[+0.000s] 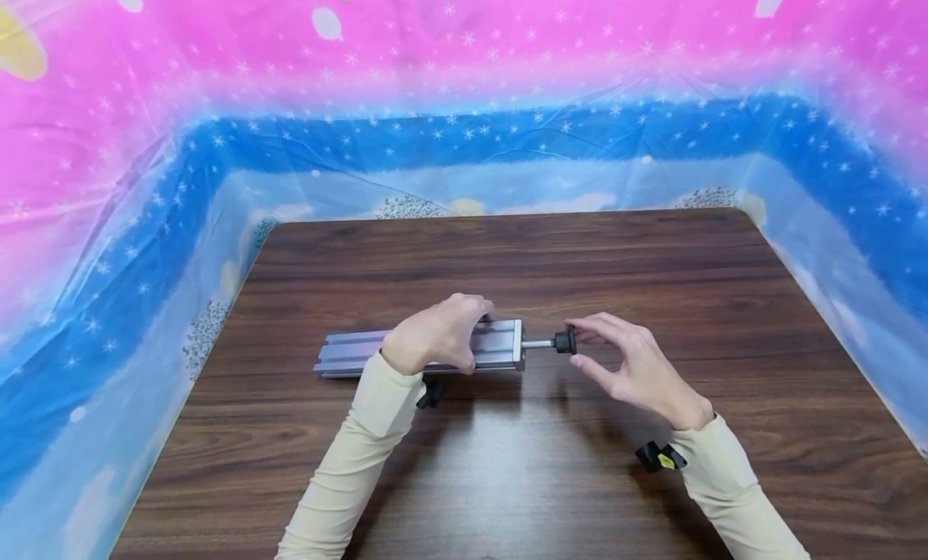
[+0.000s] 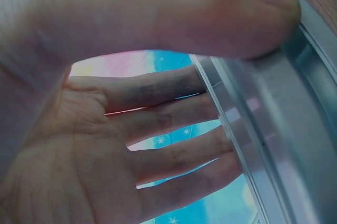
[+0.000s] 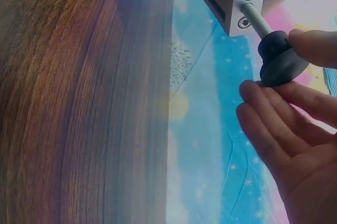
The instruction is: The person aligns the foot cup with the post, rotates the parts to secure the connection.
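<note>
My left hand (image 1: pixel 438 333) grips a silver slotted aluminium profile (image 1: pixel 355 353) from above, thumb on the near side and fingers against the far side. A pale end plate (image 1: pixel 518 346) caps the profile's right end; two socket screws sit in it in the right wrist view. From between them a threaded rod (image 3: pixel 257 21) sticks out, bearing the round black base of a levelling foot (image 3: pixel 283 65). My right hand (image 1: pixel 645 371) pinches that base at its rim between thumb and fingertips. The left wrist view shows the thumb (image 2: pixel 210 18) lying along the metal.
Both hands work over a dark wood-grain table (image 1: pixel 544 479). A pink and blue patterned cloth (image 1: pixel 449 133) hangs round its back and sides. Each wrist wears a small black device, such as the right one (image 1: pixel 660 457).
</note>
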Tool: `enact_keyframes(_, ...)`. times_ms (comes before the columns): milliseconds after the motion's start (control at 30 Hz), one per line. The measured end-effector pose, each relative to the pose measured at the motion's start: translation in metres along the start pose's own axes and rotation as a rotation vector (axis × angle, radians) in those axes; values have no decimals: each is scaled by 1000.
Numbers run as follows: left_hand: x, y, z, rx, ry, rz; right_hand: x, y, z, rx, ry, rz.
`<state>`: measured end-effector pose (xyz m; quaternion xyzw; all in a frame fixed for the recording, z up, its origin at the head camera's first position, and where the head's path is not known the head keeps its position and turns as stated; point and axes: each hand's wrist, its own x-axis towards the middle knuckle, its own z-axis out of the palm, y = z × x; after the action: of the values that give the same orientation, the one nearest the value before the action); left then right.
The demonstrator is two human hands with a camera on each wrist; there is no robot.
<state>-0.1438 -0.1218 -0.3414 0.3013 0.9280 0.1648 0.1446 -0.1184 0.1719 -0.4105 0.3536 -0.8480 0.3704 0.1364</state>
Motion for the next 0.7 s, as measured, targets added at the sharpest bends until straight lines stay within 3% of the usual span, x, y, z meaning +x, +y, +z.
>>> enact_keyframes(433,0,1,0,2,-6,-1,-1,-1,4,50,-71,205)
enact_keyframes(533,0,1,0,3,-9,-7,-1,-2,4,23,-50,168)
enact_keyframes(700,0,2,-1,15,-16,-15,-1,-3,3,22,6,28)
